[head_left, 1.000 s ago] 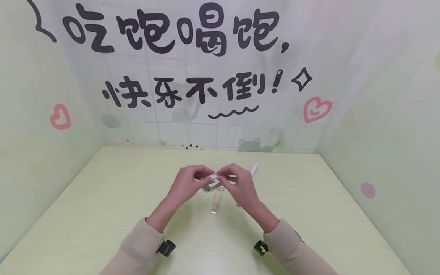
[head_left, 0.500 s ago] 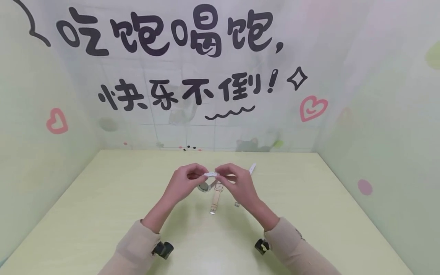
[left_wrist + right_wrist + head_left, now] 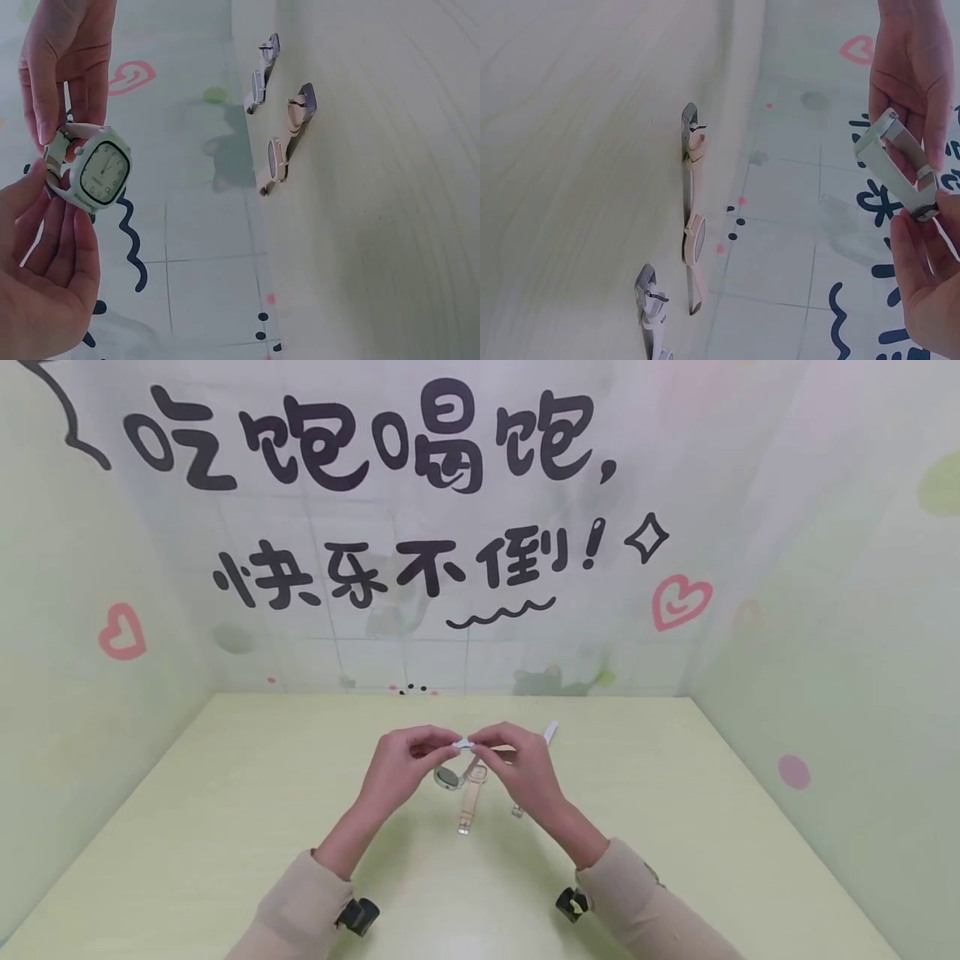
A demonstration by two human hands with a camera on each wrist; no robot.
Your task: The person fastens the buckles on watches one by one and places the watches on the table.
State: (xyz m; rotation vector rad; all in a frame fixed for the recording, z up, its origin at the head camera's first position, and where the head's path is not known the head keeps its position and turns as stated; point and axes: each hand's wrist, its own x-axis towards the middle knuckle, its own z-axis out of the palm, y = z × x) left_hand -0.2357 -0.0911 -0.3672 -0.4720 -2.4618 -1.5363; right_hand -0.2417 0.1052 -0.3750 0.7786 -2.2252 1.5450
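A pale white watch is held above the table, its strap bent into a loop. Its square dial (image 3: 105,171) faces the left wrist camera, and the back of its loop (image 3: 891,169) shows in the right wrist view. My left hand (image 3: 401,768) pinches one part of the strap between thumb and fingers. Close beside it, my right hand (image 3: 527,764) pinches the strap near the buckle. Fingers partly cover the fastening, so whether it is done up cannot be told. Beneath the hands lies a beige watch (image 3: 471,802). Another white watch (image 3: 552,732) is partly hidden behind my right hand.
Both lying watches rest on a pale wooden table (image 3: 300,793). At the back stands a wall (image 3: 300,635) with large black lettering, and similar printed panels rise at either side. Black wrist cameras (image 3: 358,917) hang under the beige sleeves (image 3: 300,902).
Both hands stay close together on the strap. The strap piece between the fingertips has turned slightly and shows less of its white surface, and the dial hangs clearer below. The head view has shifted slightly.
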